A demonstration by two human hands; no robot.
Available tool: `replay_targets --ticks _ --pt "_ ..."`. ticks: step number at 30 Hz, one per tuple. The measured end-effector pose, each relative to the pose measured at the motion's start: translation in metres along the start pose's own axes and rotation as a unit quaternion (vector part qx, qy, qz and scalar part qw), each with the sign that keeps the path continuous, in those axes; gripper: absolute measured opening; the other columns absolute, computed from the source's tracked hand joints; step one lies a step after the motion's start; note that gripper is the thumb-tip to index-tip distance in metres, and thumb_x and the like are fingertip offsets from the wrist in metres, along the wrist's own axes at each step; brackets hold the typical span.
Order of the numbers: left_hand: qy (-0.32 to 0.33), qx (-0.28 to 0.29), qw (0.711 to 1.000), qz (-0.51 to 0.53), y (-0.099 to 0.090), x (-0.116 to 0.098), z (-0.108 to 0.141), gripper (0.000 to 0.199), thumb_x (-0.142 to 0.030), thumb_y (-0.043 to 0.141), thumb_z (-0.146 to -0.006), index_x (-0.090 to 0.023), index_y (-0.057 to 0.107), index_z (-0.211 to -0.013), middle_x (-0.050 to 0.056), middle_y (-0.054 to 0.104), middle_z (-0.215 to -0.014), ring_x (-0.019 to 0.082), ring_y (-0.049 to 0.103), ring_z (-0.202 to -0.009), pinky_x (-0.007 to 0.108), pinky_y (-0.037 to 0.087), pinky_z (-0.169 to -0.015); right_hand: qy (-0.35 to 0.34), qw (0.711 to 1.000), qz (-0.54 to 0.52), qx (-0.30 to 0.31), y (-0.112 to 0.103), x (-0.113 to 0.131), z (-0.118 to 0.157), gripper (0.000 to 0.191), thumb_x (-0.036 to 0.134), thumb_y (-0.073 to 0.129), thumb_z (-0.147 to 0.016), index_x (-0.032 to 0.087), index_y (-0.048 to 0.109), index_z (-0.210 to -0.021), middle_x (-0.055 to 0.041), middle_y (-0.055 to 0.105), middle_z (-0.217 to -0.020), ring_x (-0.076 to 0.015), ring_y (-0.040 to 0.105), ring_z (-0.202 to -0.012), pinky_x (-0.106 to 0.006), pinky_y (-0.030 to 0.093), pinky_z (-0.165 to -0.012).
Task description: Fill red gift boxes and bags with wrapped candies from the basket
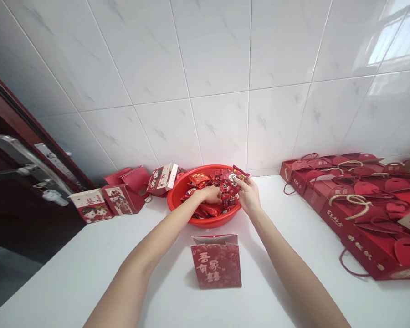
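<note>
A red plastic basket (212, 222) stands against the wall, filled with small red-wrapped candies (210, 209). My left hand (212, 194) reaches down into it, its fingers curled together among the candies; what they hold, if anything, is hidden. Over the basket's right rim, my right hand (248, 193) pinches red candy packets (233, 177) with pale printing. Between my forearms a dark red paper gift box (217, 267) stands upright with its top open, touched by neither hand.
Several gift boxes in red and cream (123, 199) stand left of the basket. Rows of red boxes with cord handles (348, 214) fill the table's right side. A tiled wall (218, 123) rises behind. A dark door with a metal handle (30, 159) is at the left.
</note>
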State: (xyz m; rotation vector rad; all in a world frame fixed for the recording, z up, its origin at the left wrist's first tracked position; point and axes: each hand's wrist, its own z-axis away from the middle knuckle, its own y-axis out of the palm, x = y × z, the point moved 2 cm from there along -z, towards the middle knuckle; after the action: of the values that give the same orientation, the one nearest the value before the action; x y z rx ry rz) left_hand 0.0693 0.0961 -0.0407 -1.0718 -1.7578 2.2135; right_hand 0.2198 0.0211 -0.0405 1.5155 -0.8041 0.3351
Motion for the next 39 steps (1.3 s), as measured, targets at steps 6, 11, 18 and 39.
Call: replay_targets --ticks 6,11,18,39 --pt "-0.027 0.013 0.997 0.069 -0.018 -0.001 0.012 0.037 -0.053 0.063 -0.078 -0.017 0.062 -0.068 0.0 0.06 -0.058 0.014 0.05 -0.051 0.026 0.038 -0.051 -0.002 1.0 -0.006 -0.003 0.002 0.0 0.0 0.031 0.018 0.085 -0.057 0.018 0.07 -0.085 -0.0024 0.077 -0.087 -0.0195 0.072 -0.085 -0.034 0.057 -0.085" --pt "0.0 -0.013 0.99 0.138 -0.019 -0.008 0.013 0.053 -0.07 0.066 -0.068 -0.018 0.056 -0.063 -0.002 0.053 -0.058 0.013 0.046 -0.056 0.025 0.036 -0.053 0.002 1.0 -0.002 -0.001 0.002 0.001 0.001 0.031 0.019 0.085 -0.057 0.019 0.071 -0.085 -0.0015 0.077 -0.086 -0.0199 0.072 -0.084 -0.035 0.058 -0.084" --pt "0.021 -0.068 0.981 0.183 -0.024 -0.012 0.015 0.049 -0.065 0.071 -0.067 -0.018 0.056 -0.062 0.0 0.059 -0.062 0.014 0.052 -0.061 0.027 0.041 -0.06 -0.003 1.0 0.011 0.01 0.0 0.001 0.0 0.03 0.02 0.085 -0.06 0.019 0.07 -0.086 -0.0015 0.077 -0.087 -0.0202 0.072 -0.086 -0.036 0.058 -0.086" --pt "0.025 0.023 0.995 -0.098 0.011 -0.009 -0.002 0.021 -0.017 0.061 -0.079 -0.022 0.076 -0.093 0.008 0.078 -0.095 0.025 0.07 -0.089 0.028 0.049 -0.08 0.0 1.0 0.011 0.005 -0.002 0.0 -0.001 0.03 0.018 0.085 -0.06 0.019 0.07 -0.087 -0.0018 0.077 -0.089 -0.0199 0.072 -0.088 -0.035 0.057 -0.086"
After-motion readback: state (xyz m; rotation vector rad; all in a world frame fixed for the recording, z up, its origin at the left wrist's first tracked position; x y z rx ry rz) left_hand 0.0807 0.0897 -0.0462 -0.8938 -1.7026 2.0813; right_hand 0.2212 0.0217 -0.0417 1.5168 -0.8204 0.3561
